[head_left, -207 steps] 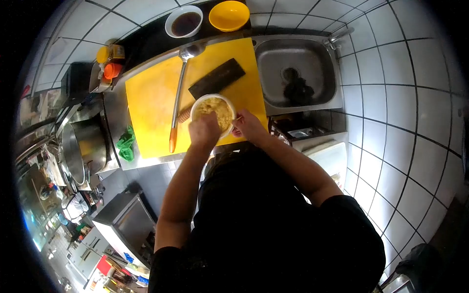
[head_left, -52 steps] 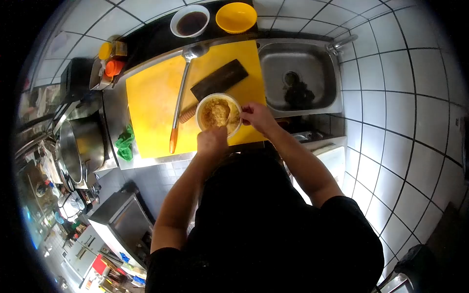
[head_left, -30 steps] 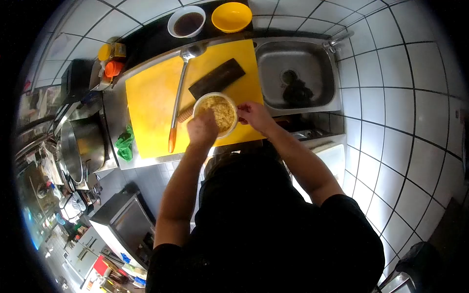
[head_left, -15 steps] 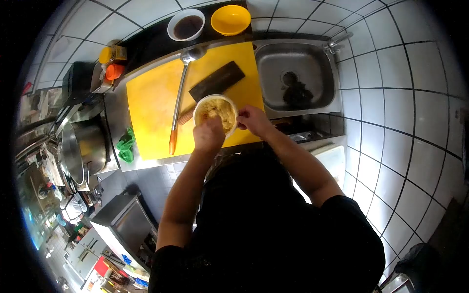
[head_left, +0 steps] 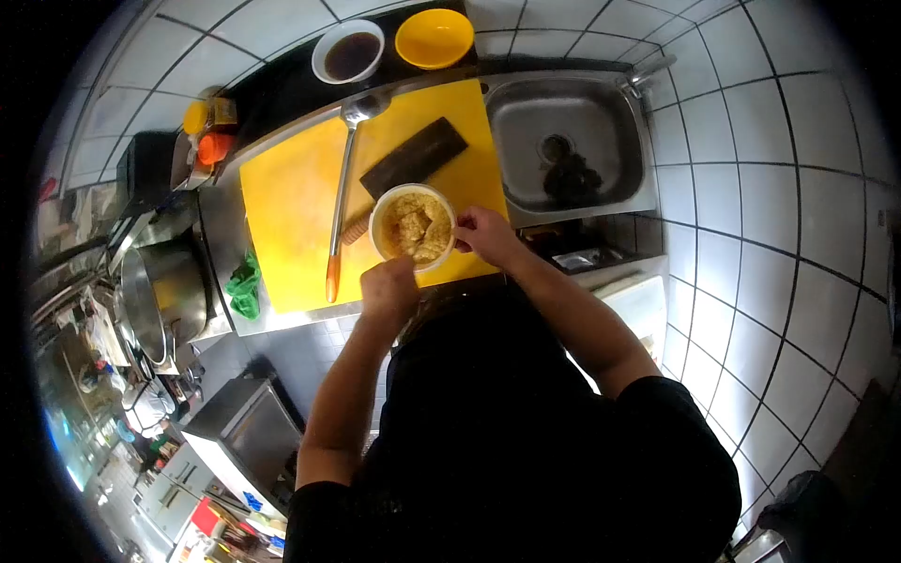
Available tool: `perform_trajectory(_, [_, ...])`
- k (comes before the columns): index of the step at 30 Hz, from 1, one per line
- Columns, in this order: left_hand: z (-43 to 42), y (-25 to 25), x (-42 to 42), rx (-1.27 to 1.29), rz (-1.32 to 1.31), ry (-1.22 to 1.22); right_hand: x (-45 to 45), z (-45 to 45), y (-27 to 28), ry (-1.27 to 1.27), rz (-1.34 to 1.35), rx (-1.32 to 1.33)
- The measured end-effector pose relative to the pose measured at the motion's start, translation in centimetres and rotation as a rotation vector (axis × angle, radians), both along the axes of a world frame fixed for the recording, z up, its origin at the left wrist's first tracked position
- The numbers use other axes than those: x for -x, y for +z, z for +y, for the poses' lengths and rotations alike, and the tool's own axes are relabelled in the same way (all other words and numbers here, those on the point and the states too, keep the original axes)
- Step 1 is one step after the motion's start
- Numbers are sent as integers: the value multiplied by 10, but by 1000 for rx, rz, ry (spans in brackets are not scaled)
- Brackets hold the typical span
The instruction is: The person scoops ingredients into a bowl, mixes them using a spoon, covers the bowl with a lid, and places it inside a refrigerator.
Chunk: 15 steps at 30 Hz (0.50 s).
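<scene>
A white bowl [head_left: 374, 228] of yellowish, lumpy food [head_left: 413, 225] stands at the near edge of the yellow cutting board [head_left: 291, 197]. My right hand [head_left: 483, 235] pinches the bowl's right rim. At the near-left rim is my left hand [head_left: 389, 287], its fingers closed; what they hold, if anything, is hidden. Just behind the bowl lies a cleaver [head_left: 413, 158] with a dark, wide blade, its ridged handle partly covered by the bowl. To the left, a long metal ladle [head_left: 345, 178] with a wooden handle end rests on the board.
A white bowl of dark liquid [head_left: 349, 56] and a yellow bowl [head_left: 434, 39] sit on the back ledge. On the right is a steel sink [head_left: 563, 141] with dark matter inside. A green cloth [head_left: 244, 286] and a large pot [head_left: 167, 296] are at the left.
My left hand has drawn back from over the food to the bowl's near rim, uncovering the food. My right hand stays at the right rim.
</scene>
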<state>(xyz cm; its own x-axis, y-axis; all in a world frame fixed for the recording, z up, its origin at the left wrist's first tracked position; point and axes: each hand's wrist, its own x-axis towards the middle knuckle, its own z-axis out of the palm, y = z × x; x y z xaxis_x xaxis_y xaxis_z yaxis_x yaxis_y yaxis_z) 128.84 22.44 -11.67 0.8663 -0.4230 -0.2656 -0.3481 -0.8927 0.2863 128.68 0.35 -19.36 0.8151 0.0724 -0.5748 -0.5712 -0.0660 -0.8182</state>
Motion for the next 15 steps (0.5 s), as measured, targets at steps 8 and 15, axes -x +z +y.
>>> perform_trajectory(8, [-19, -18, -38, 105, -254, 41, -2, 2, 0, 45, 45, 7])
perform_trajectory(15, [15, 4, -16, 51, -19, 43, 4, 2, -11, -5, -9, 18])
